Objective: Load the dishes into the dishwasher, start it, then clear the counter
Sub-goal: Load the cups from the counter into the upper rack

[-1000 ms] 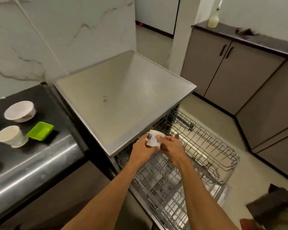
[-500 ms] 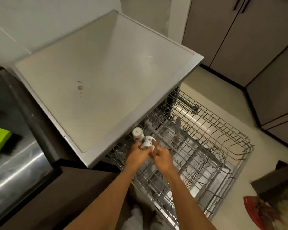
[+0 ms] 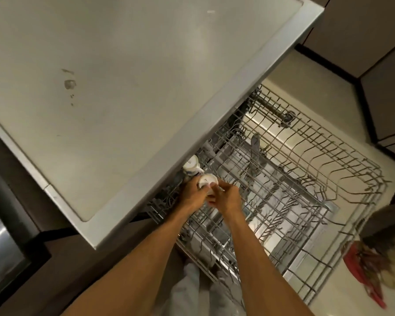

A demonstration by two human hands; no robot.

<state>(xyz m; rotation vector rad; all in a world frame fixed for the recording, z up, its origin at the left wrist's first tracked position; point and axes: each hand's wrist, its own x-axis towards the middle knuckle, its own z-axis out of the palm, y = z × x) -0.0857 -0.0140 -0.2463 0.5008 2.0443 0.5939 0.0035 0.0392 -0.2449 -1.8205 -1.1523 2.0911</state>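
Note:
A small white cup [image 3: 207,181] with blue print is upside down at the back left of the pulled-out upper wire rack [image 3: 306,179]. My left hand [image 3: 193,196] and my right hand [image 3: 227,197] both grip it, fingers wrapped around its sides. A second white cup [image 3: 191,165] stands upside down in the rack just behind it, partly under the dishwasher's steel top [image 3: 123,87]. A lower rack [image 3: 249,236] shows beneath the upper one.
Grey cabinets [image 3: 363,30] stand at the top right beyond the beige floor [image 3: 306,78]. A red and brown broom [image 3: 374,258] lies on the floor at the right. A steel counter edge [image 3: 0,258] is at the far left.
My head has tilted down and closer to the dishwasher. Both hands have lowered the cup from above the rack into its back left corner, turning it upside down beside the other cup.

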